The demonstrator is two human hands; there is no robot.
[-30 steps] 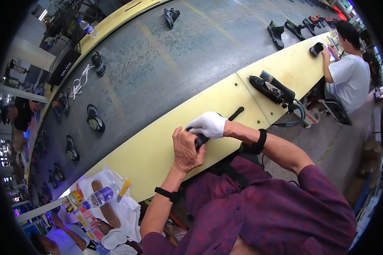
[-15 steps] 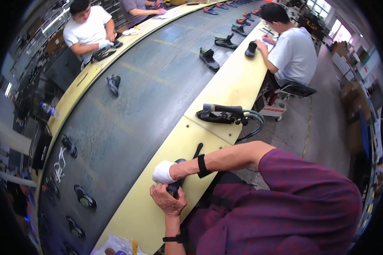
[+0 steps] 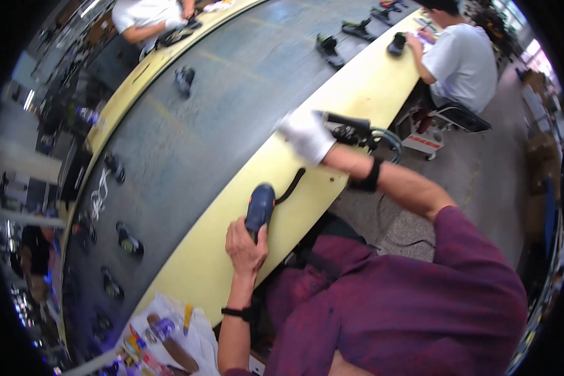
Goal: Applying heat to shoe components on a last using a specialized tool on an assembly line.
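On the pale yellow bench, my bare left hand [image 3: 245,245] is closed round the near end of a dark blue shoe [image 3: 261,204] with small orange marks. A thin black strip [image 3: 292,187] lies just right of the shoe. Farther along the bench, my right hand [image 3: 308,134] wears a white glove and is blurred, so its fingers do not show clearly. It is beside a dark iron-shaped tool [image 3: 349,126] with a bar handle and a hose, and covers part of it. Contact between glove and tool cannot be made out.
A grey conveyor belt [image 3: 188,156] to the left carries several dark shoes and some white laces [image 3: 98,195]. A plastic bag [image 3: 197,332] with a yellow cutter [image 3: 187,317] lies at the near bench end. One co-worker [image 3: 464,62] sits far right; another [image 3: 147,19] works across the belt.
My right hand has left the shoe and moved away, up the bench to the tool. My left hand keeps hold of the shoe, now more exposed. The whole view has shifted.
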